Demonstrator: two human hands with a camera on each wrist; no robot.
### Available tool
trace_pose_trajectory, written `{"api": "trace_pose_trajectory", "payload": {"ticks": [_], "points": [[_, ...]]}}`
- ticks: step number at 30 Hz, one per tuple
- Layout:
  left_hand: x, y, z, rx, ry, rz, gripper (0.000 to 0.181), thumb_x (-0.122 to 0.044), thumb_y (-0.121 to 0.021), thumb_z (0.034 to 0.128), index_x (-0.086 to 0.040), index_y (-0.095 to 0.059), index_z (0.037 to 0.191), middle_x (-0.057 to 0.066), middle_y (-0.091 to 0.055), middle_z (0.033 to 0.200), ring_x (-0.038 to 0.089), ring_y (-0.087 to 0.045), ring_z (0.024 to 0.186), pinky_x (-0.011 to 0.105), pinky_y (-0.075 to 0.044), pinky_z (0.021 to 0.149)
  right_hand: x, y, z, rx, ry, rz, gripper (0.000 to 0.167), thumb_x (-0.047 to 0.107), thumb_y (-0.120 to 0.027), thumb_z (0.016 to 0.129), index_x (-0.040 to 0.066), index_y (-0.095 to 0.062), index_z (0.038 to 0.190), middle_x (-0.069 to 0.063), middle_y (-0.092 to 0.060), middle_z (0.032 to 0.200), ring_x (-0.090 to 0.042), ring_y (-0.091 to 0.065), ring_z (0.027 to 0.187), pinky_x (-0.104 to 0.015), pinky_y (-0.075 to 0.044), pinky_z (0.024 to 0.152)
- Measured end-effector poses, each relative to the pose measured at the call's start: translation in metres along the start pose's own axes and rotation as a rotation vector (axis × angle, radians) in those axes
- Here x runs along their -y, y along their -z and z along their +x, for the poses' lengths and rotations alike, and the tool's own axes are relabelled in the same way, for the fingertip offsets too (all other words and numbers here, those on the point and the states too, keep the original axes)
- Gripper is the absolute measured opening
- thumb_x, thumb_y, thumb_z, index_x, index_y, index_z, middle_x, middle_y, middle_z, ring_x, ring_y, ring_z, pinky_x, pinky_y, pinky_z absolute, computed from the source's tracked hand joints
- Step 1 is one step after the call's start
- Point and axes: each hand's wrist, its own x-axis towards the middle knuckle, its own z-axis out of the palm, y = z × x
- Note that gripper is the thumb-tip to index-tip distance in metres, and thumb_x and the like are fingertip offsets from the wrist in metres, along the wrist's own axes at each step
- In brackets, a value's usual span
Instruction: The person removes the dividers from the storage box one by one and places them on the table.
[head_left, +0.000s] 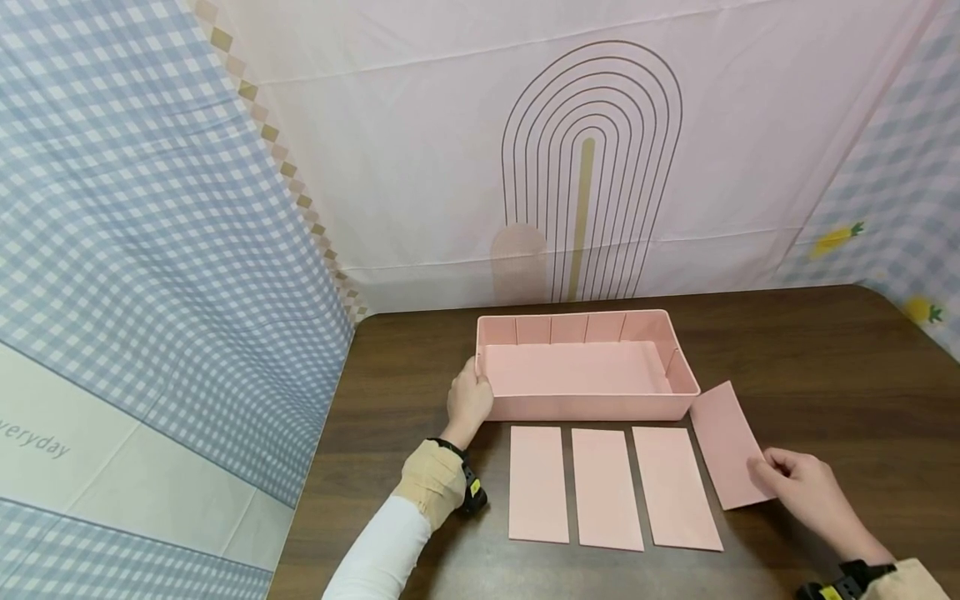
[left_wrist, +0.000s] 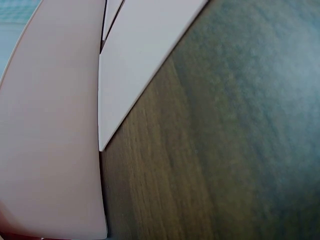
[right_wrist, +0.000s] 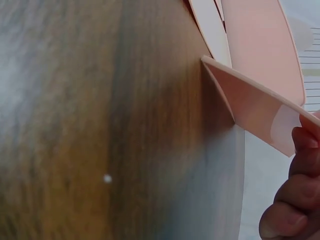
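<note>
A shallow pink plastic storage box (head_left: 592, 408) stands on the table, its open top facing up and slots running down its inner walls. At its left end my left hand (head_left: 470, 398) grips the wall near the front corner. My right hand (head_left: 806, 492) pinches a flat pink divider panel (head_left: 731, 450) by its lower right edge. That panel is tilted, one edge raised off the tabletop, as the right wrist view shows; its far end is close to the box's front right corner. Between the hands lie three similar panels, left (head_left: 538, 483), middle (head_left: 607, 490) and right (head_left: 677, 488), side by side.
Dark wood-grain table (head_left: 405, 375) underneath everything. A pale cloth (head_left: 420, 167) with printed arches hangs behind its back edge, and blue checked cloth (head_left: 150, 208) hangs along the left. More checked cloth (head_left: 900, 183) is at the right.
</note>
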Motion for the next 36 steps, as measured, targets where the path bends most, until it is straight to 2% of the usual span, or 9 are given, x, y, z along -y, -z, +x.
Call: {"api": "trace_pose_trajectory", "payload": {"ticks": [7, 19, 36], "points": [[-0.001, 0.000, 0.000, 0.003, 0.006, 0.003, 0.038, -0.014, -0.038, 0.0885, -0.008, -0.048, 0.124, 0.015, -0.057, 0.118, 0.033, -0.056, 0.103, 0.047, -0.044, 0.080, -0.003, 0.001, -0.002, 0.004, 0.006, 0.002, 0.029, 0.018, -0.053, 0.085, 0.013, -0.044, 0.058, 0.013, -0.030, 0.049, 0.002, -0.028, 0.046, -0.023, -0.022, 0.043], [-0.002, 0.001, -0.001, 0.003, 0.006, -0.005, 0.037, -0.014, -0.038, 0.0887, -0.007, -0.048, 0.124, 0.015, -0.057, 0.117, 0.033, -0.056, 0.103, 0.047, -0.044, 0.081, -0.005, 0.004, -0.007, 0.064, -0.063, -0.045, 0.031, 0.024, -0.052, 0.086, 0.012, -0.044, 0.059, 0.010, -0.030, 0.049, 0.000, -0.027, 0.046, -0.022, -0.021, 0.045], [0.000, 0.000, 0.000, 0.006, 0.007, 0.007, 0.040, -0.013, -0.036, 0.0874, -0.008, -0.047, 0.125, 0.015, -0.057, 0.118, 0.033, -0.056, 0.103, 0.047, -0.044, 0.081, -0.009, 0.011, -0.009, 0.198, -0.152, -0.095, 0.037, 0.031, -0.047, 0.088, 0.010, -0.042, 0.059, 0.005, -0.032, 0.050, -0.003, -0.027, 0.047, -0.022, -0.020, 0.047]]}}
